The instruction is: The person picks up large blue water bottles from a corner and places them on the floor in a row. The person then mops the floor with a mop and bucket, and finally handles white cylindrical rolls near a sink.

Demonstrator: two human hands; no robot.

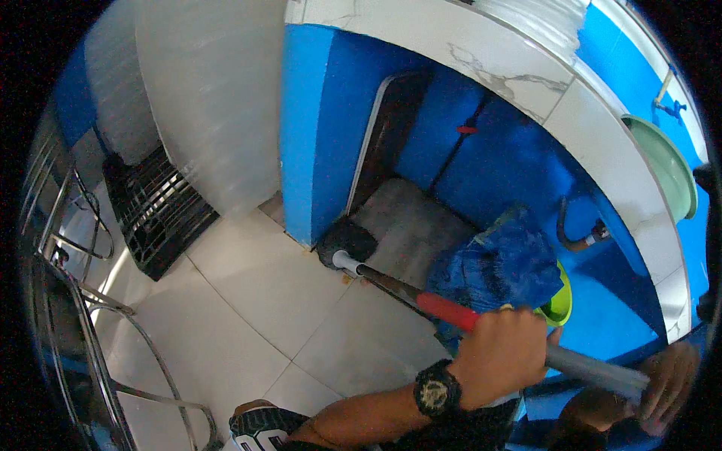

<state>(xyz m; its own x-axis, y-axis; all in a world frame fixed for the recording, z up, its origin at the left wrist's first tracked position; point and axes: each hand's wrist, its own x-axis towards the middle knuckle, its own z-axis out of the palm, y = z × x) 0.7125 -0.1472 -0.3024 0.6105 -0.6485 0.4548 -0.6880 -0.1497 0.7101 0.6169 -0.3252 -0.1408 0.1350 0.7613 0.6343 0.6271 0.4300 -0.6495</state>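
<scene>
A long-handled brush (pixel 447 310) slants across the view, with a round black bristle head, a white collar, a red section and a grey end. Wrapped around its shaft, where red gives way to grey, is my left hand (pixel 504 346); a dark watch (pixel 436 395) is on that wrist. My right hand (pixel 668 387), smeared by motion near the right rim, is closed at the grey end. The bristle head (pixel 346 242) touches or hovers just over the floor, beside the foot of a blue pillar (pixel 302 135); I cannot tell which.
Under a white marbled counter (pixel 511 68) are a blue sack (pixel 504 263), a lime-green basin (pixel 558 297) and a drain hose (pixel 575 242). A pale green basin (pixel 665 165) rests on top. Leftward stand a black crate-like pallet (pixel 158 210), a translucent wrapped stack (pixel 210 98) and a metal rack (pixel 83 286).
</scene>
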